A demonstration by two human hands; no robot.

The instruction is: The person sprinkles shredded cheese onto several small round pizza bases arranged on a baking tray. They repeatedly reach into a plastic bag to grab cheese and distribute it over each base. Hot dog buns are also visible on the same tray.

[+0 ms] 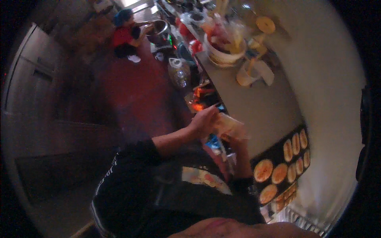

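Note:
My left hand [204, 121] grips one end of a pale, see-through packet [230, 125] in front of my body. At its other end is my right hand [239, 143], fingers closed against the packet's lower side; motion smears them. What the packet contains is too blurred to tell. Both hands are over the left edge of a long worktop [262, 107]. Nearest my right forearm lies a dark tray [276, 158], bearing several round topped flatbreads [279, 173] and several long filled buns [295, 143].
On the worktop's far part stand a white tub [224, 59] of bags and a white jug [248, 75]. Below its left edge are a clear bottle [180, 73] and orange items [198, 99]. A person in red [125, 36] works beside a metal bowl [158, 27] across the red floor [139, 89].

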